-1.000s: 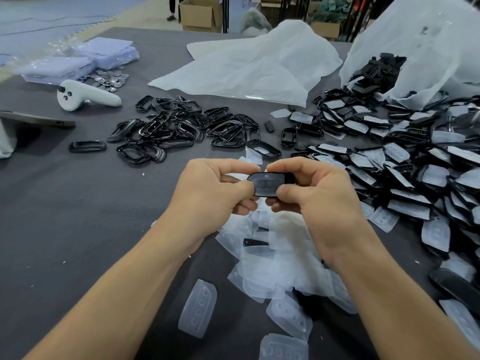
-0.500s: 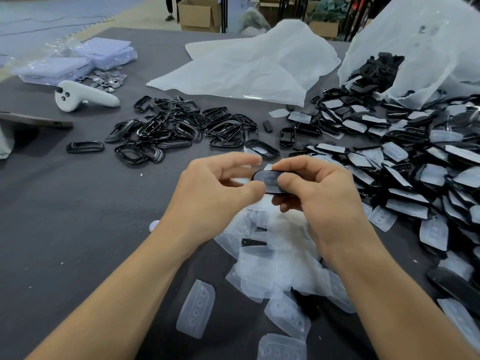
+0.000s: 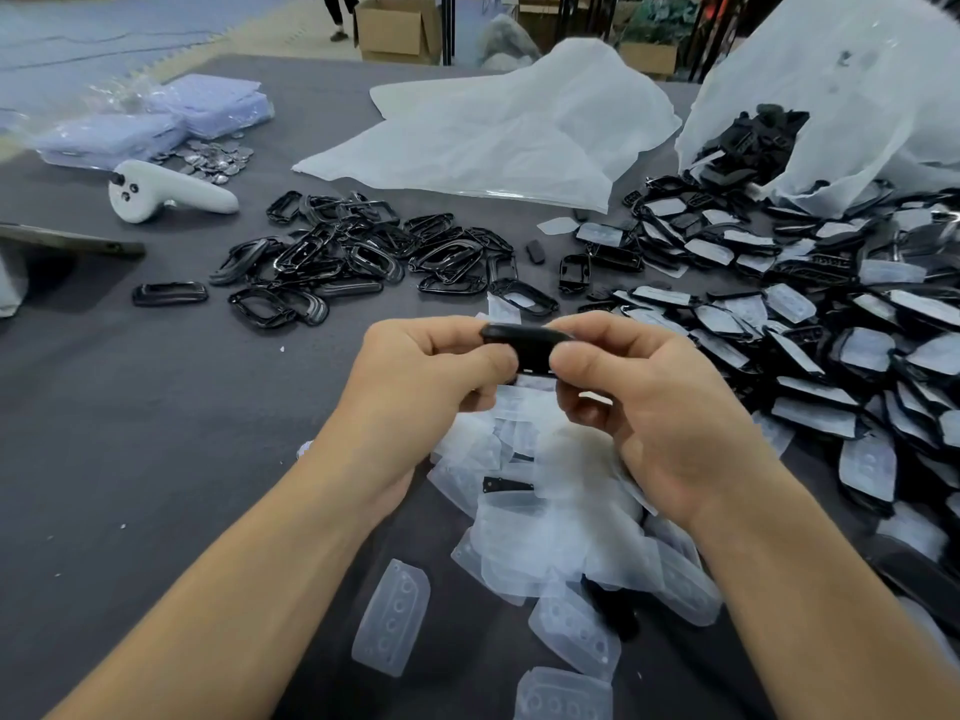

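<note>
Tipped edge-on since a second ago, the black shell (image 3: 524,343) sits mid-frame above the tabletop (image 3: 156,433), the left hand (image 3: 431,376) and right hand (image 3: 660,407) pinching its ends, probably to pop something free onto the pile of liners (image 3: 545,491) below.

The left grip (image 3: 415,387) and right grip (image 3: 660,407) are meeting over the middle of the counter (image 3: 130,433), pinching a casing (image 3: 524,343) between them; directly beneath, a pile of pads (image 3: 524,511) is lying, one stray pad (image 3: 392,615) sitting to its left; behind the grips a heap of frames (image 3: 337,257) is spreading, a lone frame (image 3: 170,293) lying left of it; further back-left a controller (image 3: 166,192) is resting, discs (image 3: 213,158) and packets (image 3: 156,122) sitting behind it; a sheet (image 3: 493,127) is lying back-centre; on the right, parts (image 3: 779,304) are lying heaped before a bag (image 3: 857,96).
</note>
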A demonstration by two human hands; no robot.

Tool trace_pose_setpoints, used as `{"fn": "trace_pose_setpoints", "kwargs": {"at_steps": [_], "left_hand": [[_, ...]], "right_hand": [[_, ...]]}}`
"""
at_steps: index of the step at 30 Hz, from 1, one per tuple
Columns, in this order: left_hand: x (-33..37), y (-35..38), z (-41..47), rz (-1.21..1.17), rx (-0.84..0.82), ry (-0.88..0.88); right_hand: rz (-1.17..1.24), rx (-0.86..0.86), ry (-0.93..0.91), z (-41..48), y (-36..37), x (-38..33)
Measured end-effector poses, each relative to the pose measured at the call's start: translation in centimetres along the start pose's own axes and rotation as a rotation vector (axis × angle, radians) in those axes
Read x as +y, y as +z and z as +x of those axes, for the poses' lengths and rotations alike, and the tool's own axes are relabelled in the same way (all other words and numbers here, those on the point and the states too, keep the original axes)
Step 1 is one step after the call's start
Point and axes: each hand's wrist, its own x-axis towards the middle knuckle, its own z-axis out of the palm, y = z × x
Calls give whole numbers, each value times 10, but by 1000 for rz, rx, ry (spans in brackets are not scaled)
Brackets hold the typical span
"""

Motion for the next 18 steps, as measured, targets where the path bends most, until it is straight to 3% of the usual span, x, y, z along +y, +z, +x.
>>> {"fn": "trace_pose_setpoints", "kwargs": {"at_steps": [6, 18], "left_hand": [[1, -2, 1, -126, -74, -164], [3, -3, 1, -159, -77, -186]], "right_hand": [[199, 96, 127, 2, 3, 0], [236, 99, 186, 2, 1, -1]]}}
